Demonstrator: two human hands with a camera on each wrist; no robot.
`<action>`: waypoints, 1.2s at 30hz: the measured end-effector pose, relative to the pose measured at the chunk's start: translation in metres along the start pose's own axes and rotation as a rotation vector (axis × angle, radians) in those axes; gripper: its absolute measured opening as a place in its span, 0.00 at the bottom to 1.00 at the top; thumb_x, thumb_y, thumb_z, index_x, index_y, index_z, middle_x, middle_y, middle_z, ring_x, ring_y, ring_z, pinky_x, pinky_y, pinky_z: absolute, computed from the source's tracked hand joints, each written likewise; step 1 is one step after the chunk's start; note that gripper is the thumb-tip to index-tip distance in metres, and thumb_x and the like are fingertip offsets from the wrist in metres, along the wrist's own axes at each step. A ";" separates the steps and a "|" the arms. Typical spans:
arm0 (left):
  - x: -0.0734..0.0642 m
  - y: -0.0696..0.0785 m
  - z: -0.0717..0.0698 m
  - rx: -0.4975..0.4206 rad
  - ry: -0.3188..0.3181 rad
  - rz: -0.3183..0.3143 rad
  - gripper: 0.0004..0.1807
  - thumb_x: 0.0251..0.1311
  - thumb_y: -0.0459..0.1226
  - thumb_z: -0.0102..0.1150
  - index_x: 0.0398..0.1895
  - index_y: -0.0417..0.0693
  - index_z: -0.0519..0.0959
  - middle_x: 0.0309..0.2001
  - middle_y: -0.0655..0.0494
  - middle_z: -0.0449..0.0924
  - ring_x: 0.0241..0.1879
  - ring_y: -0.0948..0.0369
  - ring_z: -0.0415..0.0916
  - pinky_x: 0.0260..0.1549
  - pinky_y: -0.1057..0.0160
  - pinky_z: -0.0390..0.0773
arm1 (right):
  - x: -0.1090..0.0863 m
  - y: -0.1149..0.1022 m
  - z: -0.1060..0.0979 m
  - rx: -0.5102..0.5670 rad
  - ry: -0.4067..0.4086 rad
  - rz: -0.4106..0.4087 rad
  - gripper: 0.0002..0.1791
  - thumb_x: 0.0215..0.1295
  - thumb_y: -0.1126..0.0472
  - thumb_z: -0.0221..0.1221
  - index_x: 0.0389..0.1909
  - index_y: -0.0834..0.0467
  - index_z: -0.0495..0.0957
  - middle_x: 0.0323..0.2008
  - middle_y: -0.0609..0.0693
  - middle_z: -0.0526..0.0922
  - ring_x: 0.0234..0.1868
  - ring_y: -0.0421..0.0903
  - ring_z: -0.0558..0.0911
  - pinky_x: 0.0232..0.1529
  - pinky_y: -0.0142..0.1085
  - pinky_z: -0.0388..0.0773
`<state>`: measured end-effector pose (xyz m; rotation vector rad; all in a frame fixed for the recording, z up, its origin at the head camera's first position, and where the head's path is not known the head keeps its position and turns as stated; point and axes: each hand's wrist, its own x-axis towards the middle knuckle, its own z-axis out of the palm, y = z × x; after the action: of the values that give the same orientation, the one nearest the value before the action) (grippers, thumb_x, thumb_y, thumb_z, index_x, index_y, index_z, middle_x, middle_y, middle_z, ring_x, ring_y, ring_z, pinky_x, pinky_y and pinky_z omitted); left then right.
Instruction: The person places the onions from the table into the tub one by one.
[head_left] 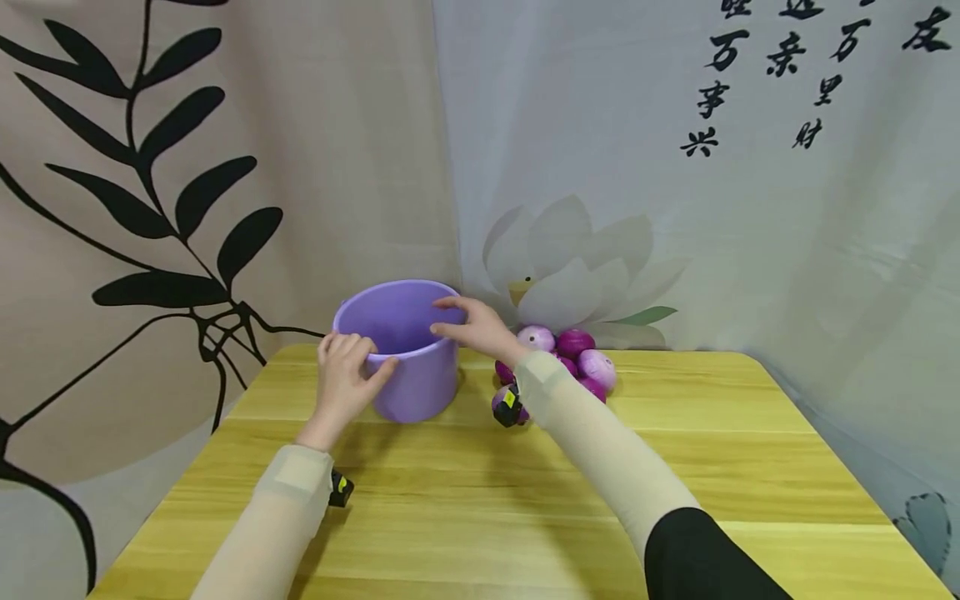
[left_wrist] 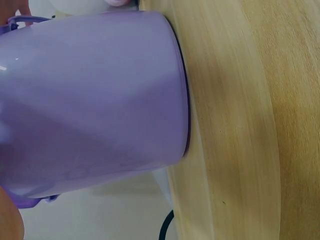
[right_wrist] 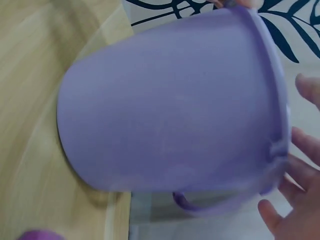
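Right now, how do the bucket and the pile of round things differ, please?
The bucket is one large, hollow container; the pile is several small, rounded pieces. The bucket is evenly light purple, while the pile mixes pale purple and magenta. Both rest on the table.

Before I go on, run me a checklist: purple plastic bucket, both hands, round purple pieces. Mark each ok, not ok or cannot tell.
1. Tapered purple plastic bucket upright on the yellow wooden table: ok.
2. Left bare hand gripping the near-left rim: ok.
3. Right bare hand closed on the rim: not ok; fingers and thumb are spread apart.
4. Curved purple handle clear of the right fingers: cannot tell; blurred there.
5. Round magenta and pale-purple pieces fully in view: not ok; the cream cloth sleeve hides some.
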<state>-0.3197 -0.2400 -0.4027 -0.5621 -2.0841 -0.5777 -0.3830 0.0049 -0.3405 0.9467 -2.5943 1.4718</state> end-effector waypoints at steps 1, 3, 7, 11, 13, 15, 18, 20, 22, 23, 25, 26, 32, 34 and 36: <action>0.000 0.000 0.000 -0.002 0.002 -0.001 0.31 0.62 0.66 0.43 0.22 0.49 0.67 0.23 0.57 0.64 0.31 0.53 0.64 0.59 0.38 0.51 | -0.003 0.001 -0.004 0.017 0.011 0.003 0.29 0.61 0.51 0.64 0.62 0.56 0.73 0.62 0.52 0.74 0.58 0.49 0.75 0.53 0.41 0.75; 0.000 -0.001 0.001 -0.006 0.005 -0.001 0.31 0.62 0.66 0.43 0.22 0.49 0.67 0.23 0.57 0.64 0.30 0.53 0.63 0.59 0.37 0.51 | -0.010 0.005 -0.012 0.050 0.034 0.002 0.29 0.62 0.52 0.64 0.62 0.57 0.73 0.62 0.51 0.74 0.62 0.48 0.72 0.57 0.41 0.71; -0.001 -0.002 0.001 -0.015 0.019 -0.002 0.31 0.62 0.66 0.45 0.22 0.49 0.67 0.23 0.57 0.64 0.30 0.52 0.63 0.58 0.37 0.51 | -0.024 0.011 -0.030 0.066 0.072 0.003 0.28 0.63 0.51 0.63 0.62 0.56 0.73 0.60 0.48 0.75 0.60 0.40 0.70 0.58 0.41 0.68; -0.002 -0.003 0.000 -0.015 0.017 -0.008 0.31 0.62 0.66 0.44 0.22 0.49 0.67 0.23 0.57 0.64 0.31 0.52 0.63 0.58 0.37 0.51 | -0.041 0.021 -0.048 0.076 0.063 0.017 0.26 0.64 0.50 0.62 0.62 0.53 0.73 0.58 0.49 0.77 0.35 0.39 0.75 0.37 0.35 0.73; -0.002 -0.003 0.000 -0.015 0.016 -0.009 0.31 0.61 0.66 0.44 0.22 0.48 0.67 0.23 0.57 0.64 0.31 0.52 0.63 0.58 0.37 0.51 | -0.051 0.028 -0.057 0.080 0.061 0.028 0.26 0.64 0.50 0.62 0.62 0.51 0.73 0.59 0.48 0.76 0.30 0.40 0.76 0.32 0.34 0.73; -0.002 -0.003 0.000 -0.016 0.019 -0.010 0.31 0.61 0.66 0.45 0.22 0.48 0.67 0.23 0.57 0.64 0.32 0.51 0.63 0.59 0.37 0.50 | -0.061 0.033 -0.065 0.085 0.065 0.038 0.26 0.65 0.50 0.62 0.63 0.51 0.73 0.63 0.48 0.72 0.36 0.43 0.80 0.38 0.35 0.75; -0.002 -0.003 0.001 -0.019 0.023 -0.007 0.31 0.61 0.67 0.45 0.22 0.49 0.67 0.23 0.57 0.64 0.32 0.51 0.64 0.59 0.37 0.50 | -0.075 0.043 -0.074 0.091 0.083 0.036 0.25 0.65 0.53 0.61 0.63 0.53 0.73 0.63 0.50 0.72 0.49 0.48 0.80 0.49 0.41 0.75; -0.001 -0.003 0.002 -0.022 0.026 -0.005 0.31 0.61 0.67 0.45 0.22 0.49 0.67 0.23 0.57 0.64 0.32 0.51 0.64 0.59 0.37 0.50 | -0.086 0.048 -0.079 0.090 0.100 0.032 0.25 0.65 0.55 0.62 0.62 0.56 0.73 0.62 0.52 0.73 0.54 0.51 0.78 0.54 0.45 0.73; 0.000 -0.002 0.002 -0.023 0.027 -0.001 0.31 0.61 0.67 0.45 0.22 0.49 0.67 0.23 0.57 0.64 0.32 0.51 0.64 0.58 0.36 0.50 | -0.095 0.055 -0.082 0.075 0.119 0.027 0.25 0.64 0.57 0.62 0.61 0.58 0.73 0.61 0.54 0.75 0.54 0.53 0.77 0.55 0.47 0.72; 0.000 -0.003 0.002 -0.024 0.029 0.001 0.31 0.61 0.66 0.45 0.22 0.48 0.67 0.22 0.57 0.64 0.32 0.51 0.64 0.58 0.37 0.50 | -0.099 0.058 -0.083 0.072 0.129 0.032 0.25 0.63 0.58 0.63 0.61 0.58 0.74 0.60 0.55 0.75 0.55 0.53 0.77 0.56 0.47 0.71; 0.001 -0.002 0.002 -0.027 0.033 0.005 0.31 0.61 0.66 0.45 0.21 0.48 0.67 0.22 0.57 0.63 0.32 0.51 0.64 0.58 0.36 0.51 | -0.108 0.065 -0.085 0.057 0.144 0.053 0.26 0.61 0.59 0.64 0.60 0.59 0.74 0.59 0.56 0.76 0.55 0.54 0.77 0.56 0.49 0.71; 0.001 -0.002 0.003 -0.029 0.034 0.007 0.31 0.61 0.66 0.46 0.21 0.48 0.67 0.22 0.57 0.63 0.32 0.51 0.64 0.58 0.37 0.51 | -0.112 0.069 -0.086 0.053 0.148 0.061 0.26 0.61 0.60 0.65 0.60 0.60 0.74 0.59 0.57 0.76 0.55 0.54 0.76 0.57 0.50 0.70; 0.000 -0.002 0.003 -0.035 0.048 0.010 0.31 0.62 0.64 0.47 0.20 0.47 0.66 0.22 0.57 0.62 0.31 0.52 0.63 0.58 0.37 0.51 | -0.131 0.094 -0.089 0.091 0.154 0.096 0.30 0.59 0.63 0.66 0.62 0.66 0.70 0.62 0.62 0.72 0.63 0.62 0.68 0.62 0.58 0.60; 0.000 -0.002 0.003 -0.030 0.052 0.011 0.31 0.62 0.64 0.47 0.20 0.47 0.66 0.22 0.57 0.62 0.31 0.51 0.63 0.58 0.37 0.52 | -0.137 0.101 -0.089 0.097 0.155 0.122 0.31 0.59 0.61 0.66 0.63 0.66 0.70 0.63 0.62 0.71 0.65 0.62 0.66 0.63 0.58 0.59; 0.000 -0.001 0.003 -0.024 0.054 0.012 0.31 0.62 0.64 0.47 0.20 0.47 0.67 0.22 0.56 0.63 0.31 0.51 0.63 0.57 0.37 0.52 | -0.143 0.108 -0.089 0.103 0.153 0.147 0.32 0.59 0.60 0.66 0.63 0.65 0.70 0.63 0.62 0.71 0.65 0.63 0.66 0.63 0.57 0.60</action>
<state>-0.3225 -0.2388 -0.4048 -0.5665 -2.0244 -0.6052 -0.3451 0.1860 -0.4170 0.6334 -2.5474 1.6553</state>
